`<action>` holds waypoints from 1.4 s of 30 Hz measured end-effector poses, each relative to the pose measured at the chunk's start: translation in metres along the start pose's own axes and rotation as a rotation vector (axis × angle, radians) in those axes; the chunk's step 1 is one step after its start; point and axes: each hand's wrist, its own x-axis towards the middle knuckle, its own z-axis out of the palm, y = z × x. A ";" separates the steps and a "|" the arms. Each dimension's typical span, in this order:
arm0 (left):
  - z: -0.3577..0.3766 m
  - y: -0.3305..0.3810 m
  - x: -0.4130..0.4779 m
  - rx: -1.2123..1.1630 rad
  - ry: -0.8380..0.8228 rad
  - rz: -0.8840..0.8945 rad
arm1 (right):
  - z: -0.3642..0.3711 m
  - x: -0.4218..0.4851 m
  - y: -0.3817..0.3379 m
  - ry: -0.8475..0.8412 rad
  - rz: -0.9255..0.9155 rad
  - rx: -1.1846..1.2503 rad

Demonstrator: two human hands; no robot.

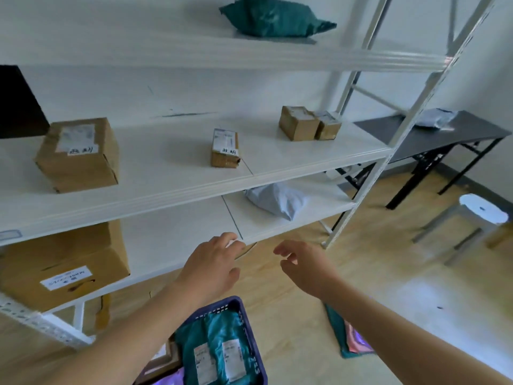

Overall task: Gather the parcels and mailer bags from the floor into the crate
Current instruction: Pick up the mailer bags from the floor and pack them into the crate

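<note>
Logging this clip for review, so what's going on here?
A person stands at a white shelf unit, left hand and right hand both open and empty, reaching forward above a purple crate. The crate already holds teal mailer bags. A loose mailer lies on the floor to its right, not yet gathered. Cardboard boxes sit on the shelves.

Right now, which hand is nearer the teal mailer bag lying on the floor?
Right. The right hand is up and left of the teal mailer bag, its forearm passing over it; the left hand is farther left, above the purple crate.
</note>
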 end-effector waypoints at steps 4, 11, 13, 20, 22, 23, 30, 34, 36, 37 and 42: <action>-0.012 0.037 0.014 -0.008 -0.009 0.054 | -0.026 -0.022 0.030 0.086 0.071 0.014; -0.006 0.120 0.061 -0.075 0.002 0.053 | -0.070 -0.042 0.102 0.199 0.100 0.094; 0.006 0.157 0.081 -0.106 0.007 0.040 | -0.088 -0.048 0.140 0.212 0.117 0.116; 0.049 0.274 0.144 -0.142 -0.013 0.014 | -0.146 -0.069 0.270 0.279 0.178 0.160; 0.062 0.306 0.159 -0.164 -0.002 -0.009 | -0.159 -0.075 0.310 0.277 0.192 0.166; 0.068 0.321 0.166 -0.171 -0.001 -0.021 | -0.165 -0.077 0.328 0.269 0.196 0.164; 0.111 0.389 0.209 -0.199 -0.085 -0.091 | -0.188 -0.071 0.427 0.222 0.249 0.200; 0.131 0.403 0.244 -0.181 -0.133 -0.121 | -0.186 -0.054 0.469 0.179 0.289 0.238; 0.140 0.406 0.261 -0.173 -0.155 -0.129 | -0.186 -0.044 0.484 0.151 0.299 0.256; 0.146 0.408 0.273 -0.167 -0.166 -0.132 | -0.186 -0.036 0.493 0.140 0.310 0.262; 0.173 0.413 0.340 -0.185 -0.214 -0.155 | -0.196 0.019 0.541 0.093 0.355 0.257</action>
